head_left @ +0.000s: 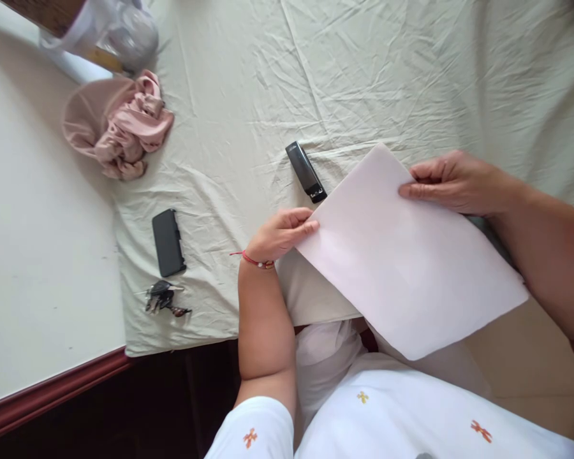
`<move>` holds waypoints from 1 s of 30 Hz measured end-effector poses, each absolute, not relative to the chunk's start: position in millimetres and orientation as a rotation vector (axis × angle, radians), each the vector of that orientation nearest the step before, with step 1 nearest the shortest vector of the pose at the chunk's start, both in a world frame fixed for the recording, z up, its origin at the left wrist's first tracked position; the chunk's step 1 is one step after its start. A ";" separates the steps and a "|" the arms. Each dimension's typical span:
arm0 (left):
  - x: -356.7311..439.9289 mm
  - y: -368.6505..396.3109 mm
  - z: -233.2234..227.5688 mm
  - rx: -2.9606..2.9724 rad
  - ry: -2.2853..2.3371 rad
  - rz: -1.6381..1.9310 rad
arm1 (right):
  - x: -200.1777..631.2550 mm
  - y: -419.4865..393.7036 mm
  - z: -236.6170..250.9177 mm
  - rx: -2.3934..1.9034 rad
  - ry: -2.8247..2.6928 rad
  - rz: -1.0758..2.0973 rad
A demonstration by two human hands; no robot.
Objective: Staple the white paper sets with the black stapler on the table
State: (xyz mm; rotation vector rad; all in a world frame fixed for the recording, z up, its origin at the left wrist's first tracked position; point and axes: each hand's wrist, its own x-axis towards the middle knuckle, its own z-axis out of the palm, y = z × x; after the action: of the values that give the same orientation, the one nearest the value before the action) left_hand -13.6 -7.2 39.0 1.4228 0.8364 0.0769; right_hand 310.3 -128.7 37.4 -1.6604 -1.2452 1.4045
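White blank paper (411, 268) is held up at a slant over the front edge of the cloth, its lower part hanging above my lap. My left hand (284, 233) pinches its left corner between thumb and fingers, a red bracelet on the wrist. On the upper right edge, my right hand (454, 182) grips the paper with the thumb on top. Whether it is one sheet or several, I cannot tell. A black stapler (306, 171) lies on the cloth just beyond the left corner, close to the paper's edge.
A pale green cloth (229, 146) with creases covers the surface. On the left lie a black phone (168, 242) and a bunch of keys (164, 297). Crumpled pink fabric (124, 124) and a plastic-wrapped container (110, 38) sit at the upper left, beside a white surface (38, 223).
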 end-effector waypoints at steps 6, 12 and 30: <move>-13.0 0.8 32.1 1.385 1.003 0.280 | 312.9 -127.8 51.1 -1.854 -1.008 1.500; -8.7 -1.5 33.3 1.349 1.077 0.402 | 308.5 -125.5 57.0 -1.941 -0.775 1.442; 1.8 1.4 4.1 1.671 1.268 0.987 | 311.4 -124.1 68.2 -2.079 -0.662 1.312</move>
State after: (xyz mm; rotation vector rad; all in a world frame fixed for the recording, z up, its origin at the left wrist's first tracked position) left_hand 1.8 1.4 4.1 1.6710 1.2675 0.9873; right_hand 311.4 -124.1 68.2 -2.0788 -0.6622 1.3122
